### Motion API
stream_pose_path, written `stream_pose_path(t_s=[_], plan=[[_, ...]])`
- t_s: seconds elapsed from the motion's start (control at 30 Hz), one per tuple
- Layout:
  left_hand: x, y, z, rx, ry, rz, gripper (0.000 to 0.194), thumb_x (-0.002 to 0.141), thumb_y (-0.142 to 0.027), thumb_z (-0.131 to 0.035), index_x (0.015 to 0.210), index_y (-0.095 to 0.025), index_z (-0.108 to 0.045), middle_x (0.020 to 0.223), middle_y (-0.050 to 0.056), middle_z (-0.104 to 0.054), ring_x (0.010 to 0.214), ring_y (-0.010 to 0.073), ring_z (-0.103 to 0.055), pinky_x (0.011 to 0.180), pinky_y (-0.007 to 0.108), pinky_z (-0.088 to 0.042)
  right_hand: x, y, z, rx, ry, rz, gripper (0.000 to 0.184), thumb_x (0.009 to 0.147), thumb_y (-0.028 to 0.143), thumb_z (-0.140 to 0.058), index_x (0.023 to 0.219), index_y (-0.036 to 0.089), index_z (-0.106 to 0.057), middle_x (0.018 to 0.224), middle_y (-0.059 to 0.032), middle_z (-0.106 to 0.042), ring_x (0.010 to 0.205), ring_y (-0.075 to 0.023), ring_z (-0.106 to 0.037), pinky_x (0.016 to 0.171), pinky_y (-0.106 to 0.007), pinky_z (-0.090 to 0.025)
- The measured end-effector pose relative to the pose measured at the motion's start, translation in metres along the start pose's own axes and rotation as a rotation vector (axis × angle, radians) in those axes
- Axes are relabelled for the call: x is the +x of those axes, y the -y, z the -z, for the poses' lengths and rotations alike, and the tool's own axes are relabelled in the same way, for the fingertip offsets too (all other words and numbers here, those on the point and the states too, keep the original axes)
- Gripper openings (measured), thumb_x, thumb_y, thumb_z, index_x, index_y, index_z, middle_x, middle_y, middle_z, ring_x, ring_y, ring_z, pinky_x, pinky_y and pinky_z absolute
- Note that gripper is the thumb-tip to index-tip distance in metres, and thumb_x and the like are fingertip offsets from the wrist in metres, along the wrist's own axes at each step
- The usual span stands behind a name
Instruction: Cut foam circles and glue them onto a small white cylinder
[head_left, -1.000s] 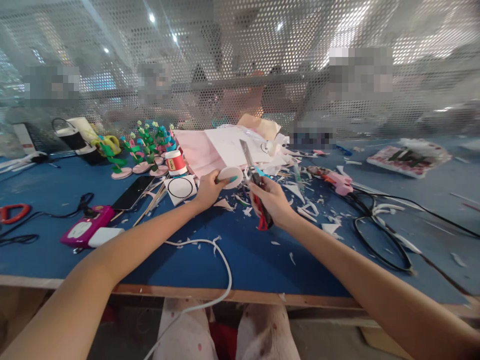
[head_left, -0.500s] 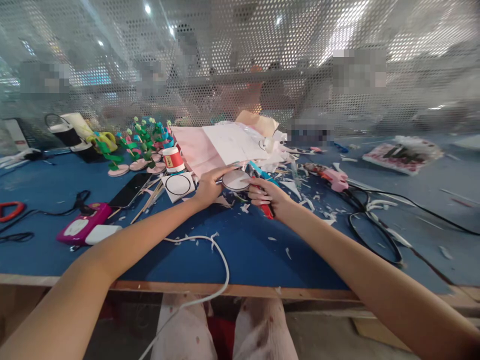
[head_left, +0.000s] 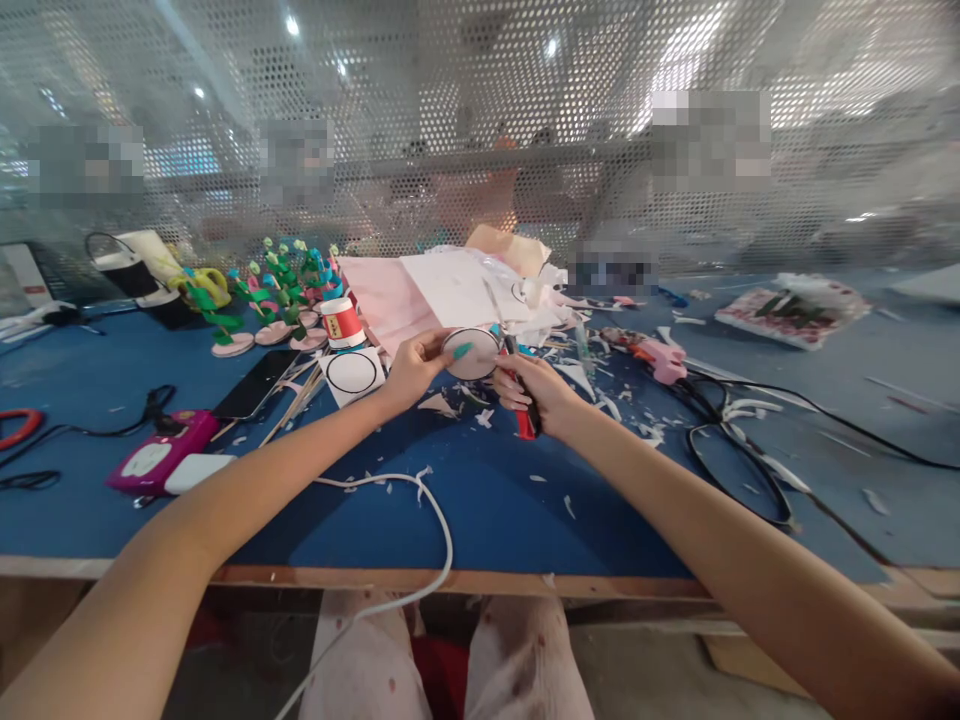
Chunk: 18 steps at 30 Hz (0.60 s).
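Note:
My left hand (head_left: pixel 415 372) is closed, pinching the left edge of a round white paper disc (head_left: pixel 471 365) with a dark outline. A small teal patch shows on the disc near my fingertips; what it is I cannot make out. At the disc's right edge, my right hand (head_left: pixel 534 388) is wrapped around red-and-black-handled scissors (head_left: pixel 527 422). Their blades point up and away, beside the disc. To the left of my left hand lies a white paper square (head_left: pixel 352 375) with a black circle drawn on it. A red-and-white paper cup (head_left: pixel 343 323) stands just behind that square.
White sheets (head_left: pixel 454 290) and paper scraps cover the back middle. Several green craft plants (head_left: pixel 289 285) on pink bases stand back left. A phone (head_left: pixel 256 384) and magenta power socket (head_left: pixel 161 452) lie left. Right are a pink glue gun (head_left: pixel 661 360) and black cable; a white cable (head_left: pixel 442 520) crosses the front.
The disc has tilted up to face me more, and the teal patch now shows on it. The scissor blades now point upward beside its right edge. My left fingers have drawn in.

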<state>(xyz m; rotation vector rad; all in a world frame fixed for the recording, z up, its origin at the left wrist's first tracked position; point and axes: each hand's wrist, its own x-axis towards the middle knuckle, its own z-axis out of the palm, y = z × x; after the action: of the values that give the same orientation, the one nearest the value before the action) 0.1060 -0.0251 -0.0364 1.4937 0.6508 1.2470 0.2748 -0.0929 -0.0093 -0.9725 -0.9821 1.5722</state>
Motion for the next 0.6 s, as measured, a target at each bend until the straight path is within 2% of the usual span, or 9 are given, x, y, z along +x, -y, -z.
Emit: stream_pose_path(t_s=[0.2,0.37,0.43,0.5,0.6], plan=[[0.001,-0.002,0.001,-0.045,-0.115,0.059,0.042,0.051,-0.029,-0.085,0.087,-0.013,-0.070,0.086,0.007,-0.075,0.086,0.0230,-0.070,0.081,0.036,-0.057,0.000,0.000,-0.001,-0.008,-0.068,0.046,0.025,0.074,0.021,-0.067,0.062,0.019,-0.045,0.036,0.0092,-0.039,0.028,-0.0025,-0.027,0.030,-0.016,-0.023],[0.015,-0.006,0.014,-0.185,-0.395,0.107,0.030,0.060,-0.011,-0.076,0.090,-0.013,-0.068,0.087,0.005,-0.074,0.096,0.0229,-0.069,0.088,0.039,-0.057,0.000,0.003,0.003,-0.080,-0.218,0.133,0.020,0.075,0.025,-0.070,0.070,0.017,-0.052,0.039,0.0087,-0.043,0.030,-0.0040,-0.035,0.031,-0.017,-0.029],[0.020,-0.014,0.019,-0.232,-0.464,0.117,0.031,0.065,-0.003,-0.069,0.094,-0.013,-0.067,0.090,0.006,-0.073,0.103,0.0230,-0.067,0.093,0.041,-0.055,-0.002,0.002,0.003,-0.172,-0.170,0.131,0.025,0.074,0.027,-0.072,0.067,0.019,-0.050,0.038,0.0079,-0.045,0.028,-0.0052,-0.037,0.029,-0.018,-0.031],[0.023,-0.022,0.021,-0.293,-0.480,0.135,0.036,0.068,0.003,-0.062,0.100,-0.013,-0.066,0.093,0.007,-0.073,0.106,0.0220,-0.066,0.095,0.040,-0.055,-0.003,-0.001,0.001,-0.275,-0.069,0.033,0.028,0.073,0.028,-0.074,0.065,0.019,-0.049,0.040,0.0044,-0.052,0.027,-0.0073,-0.041,0.028,-0.020,-0.036],[0.025,-0.031,0.021,-0.394,-0.472,0.159,0.043,0.074,0.005,-0.056,0.110,-0.016,-0.064,0.097,0.005,-0.072,0.105,0.0196,-0.066,0.095,0.037,-0.055,-0.003,-0.008,-0.002,-0.371,0.036,-0.107,0.023,0.075,0.024,-0.074,0.068,0.017,-0.053,0.052,-0.0033,-0.065,0.037,-0.0137,-0.059,0.036,-0.023,-0.050]])
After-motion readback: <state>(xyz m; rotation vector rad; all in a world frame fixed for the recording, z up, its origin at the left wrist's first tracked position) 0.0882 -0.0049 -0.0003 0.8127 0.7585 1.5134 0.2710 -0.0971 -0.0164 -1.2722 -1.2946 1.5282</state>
